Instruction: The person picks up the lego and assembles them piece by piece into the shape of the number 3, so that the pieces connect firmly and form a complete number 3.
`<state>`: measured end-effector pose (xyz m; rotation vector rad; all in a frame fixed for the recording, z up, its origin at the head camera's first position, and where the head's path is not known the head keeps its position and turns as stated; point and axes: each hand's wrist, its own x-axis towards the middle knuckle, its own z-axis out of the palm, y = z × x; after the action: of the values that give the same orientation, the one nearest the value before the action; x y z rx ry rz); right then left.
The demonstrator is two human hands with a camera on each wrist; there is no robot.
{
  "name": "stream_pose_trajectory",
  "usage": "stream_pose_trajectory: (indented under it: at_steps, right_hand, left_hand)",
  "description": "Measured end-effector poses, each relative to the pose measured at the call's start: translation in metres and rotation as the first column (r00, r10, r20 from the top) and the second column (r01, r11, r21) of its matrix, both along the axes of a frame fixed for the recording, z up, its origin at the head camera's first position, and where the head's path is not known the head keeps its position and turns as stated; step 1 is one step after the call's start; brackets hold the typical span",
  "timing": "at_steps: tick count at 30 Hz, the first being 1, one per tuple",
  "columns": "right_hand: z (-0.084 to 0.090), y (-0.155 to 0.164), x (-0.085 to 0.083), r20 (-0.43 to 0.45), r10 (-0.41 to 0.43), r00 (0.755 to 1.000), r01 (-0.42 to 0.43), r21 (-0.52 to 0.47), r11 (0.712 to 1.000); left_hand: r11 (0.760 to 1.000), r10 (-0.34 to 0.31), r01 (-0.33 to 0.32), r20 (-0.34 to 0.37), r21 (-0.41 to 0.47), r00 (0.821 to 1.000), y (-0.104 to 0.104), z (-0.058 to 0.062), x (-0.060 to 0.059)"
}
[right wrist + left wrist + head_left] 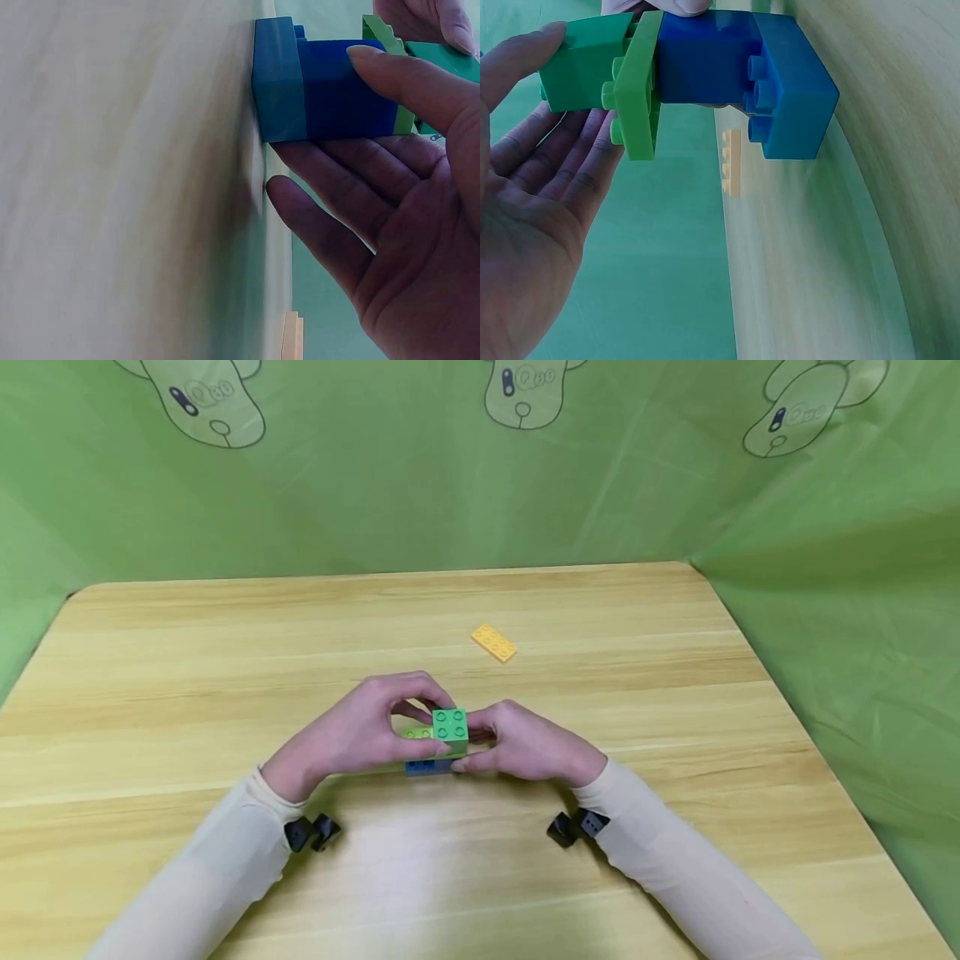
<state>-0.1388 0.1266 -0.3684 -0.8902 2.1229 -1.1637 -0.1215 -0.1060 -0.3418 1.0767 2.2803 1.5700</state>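
so the little brick stack [705, 67] is at the middle of the surface [637, 652], right between the two hands, base looking like it's on the wood. the left hand [363, 722] has the green block [450, 731] up top pinched between thumb and fingers, and the right hand [532, 747] is gripping the dark blue block [345, 97] lower down, thumb on the near side, fingers behind. looks like hard, glossy plastic, so probably light, stiff, pretty tough, maybe a bit slick on the flat faces. weak spots are likely the stud joints: the lime plate [637, 105] sticks out left past the dark blue block, over bare studs on the blue base block [802, 97], so leaning on that overhang could pop it loose imo. best hold is probably opposite flat sides of the green block, with the dark blue one steadied like it is here. can't really tell if the green one's fully seated. the yellow plate [493, 643] lies far side, slightly right, thin enough that it's prob easiest taken by its long edges.
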Motion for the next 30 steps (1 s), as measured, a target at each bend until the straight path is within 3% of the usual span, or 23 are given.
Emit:
stream_pose_trajectory:
  at_steps: [15,30]
  right_hand:
    - [0.0008,0.0003,-0.001,-0.016,0.007,1.0,-0.007,0.015,1.0]
    - [0.0007,0.0001,-0.001,0.012,0.004,1.0,-0.004,0.006,1.0]
  left_hand:
    - [0.999,0.024,-0.025,-0.032,-0.038,0.999,0.0006,-0.0003,0.0022]
    - [0.998,0.052,-0.052,0.0,-0.043,0.999,0.0021,-0.003,0.0027]
